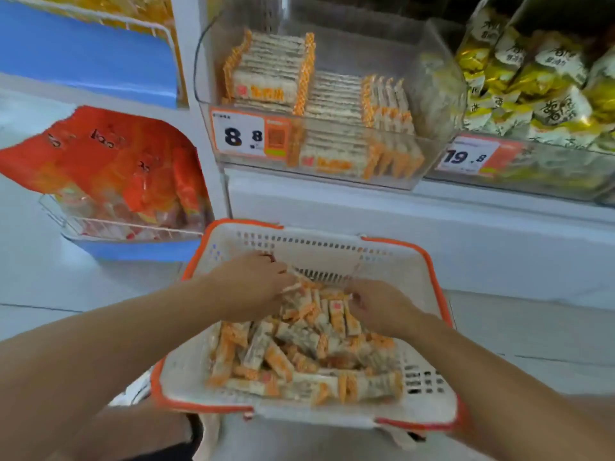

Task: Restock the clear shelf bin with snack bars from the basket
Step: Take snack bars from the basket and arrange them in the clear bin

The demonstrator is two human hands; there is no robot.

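Note:
A white basket with an orange rim (pixel 429 267) sits low in front of me, holding a heap of orange-and-white snack bars (pixel 299 357). Both my hands are down inside it at the far end of the heap. My left hand (pixel 253 284) has its fingers curled into the bars and grips some of them. My right hand (pixel 379 304) curls its fingers around bars at the pile's top. Above, the clear shelf bin (pixel 436 74) holds neat rows of the same bars (pixel 273 74), filled on its left and middle, with bare room at its right.
A price tag reading 8.8 (pixel 243 134) is on the bin's front. Another clear bin of yellow-and-white packets (pixel 545 88) stands to the right. Red snack bags in a wire rack (pixel 109 174) hang at the left. Pale floor surrounds the basket.

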